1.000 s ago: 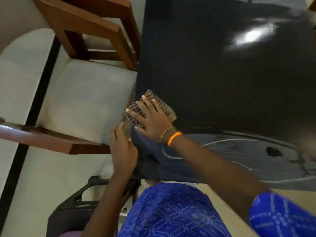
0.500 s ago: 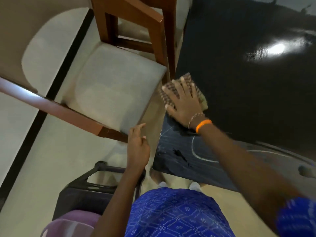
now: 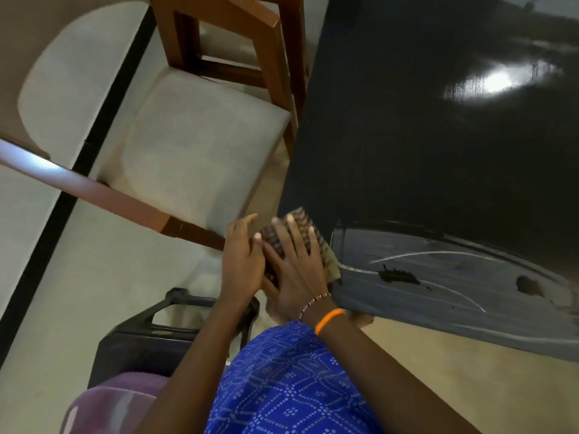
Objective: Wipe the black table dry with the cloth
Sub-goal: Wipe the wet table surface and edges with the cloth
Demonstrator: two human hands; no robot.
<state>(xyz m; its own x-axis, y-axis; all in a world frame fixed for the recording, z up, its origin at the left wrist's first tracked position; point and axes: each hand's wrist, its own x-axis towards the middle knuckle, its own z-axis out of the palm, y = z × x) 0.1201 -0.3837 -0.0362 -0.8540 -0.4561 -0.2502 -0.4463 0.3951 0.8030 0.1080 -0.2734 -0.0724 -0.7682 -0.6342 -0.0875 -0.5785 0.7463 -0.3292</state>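
The black table (image 3: pixel 423 145) fills the right side, glossy, with a grey wet-looking band and streaks along its near edge. A brown checked cloth (image 3: pixel 300 219) sits at the table's left near corner, half off the edge. My right hand (image 3: pixel 296 270), with an orange band on its wrist, lies flat on top of the cloth with fingers spread. My left hand (image 3: pixel 242 261) is cupped against the cloth's left side just off the table edge, fingers touching it. Most of the cloth is hidden under my hands.
A wooden chair with a pale cushion (image 3: pixel 194 145) stands right beside the table's left edge. A black plastic stool (image 3: pixel 150 336) and a purple object (image 3: pixel 109 402) sit on the floor below my left arm. A bright light reflection (image 3: pixel 498 81) shows on the tabletop.
My right hand has pulled the cloth back along the left edge to the near corner. My left hand has risen from beside the chair to meet the cloth at the edge.
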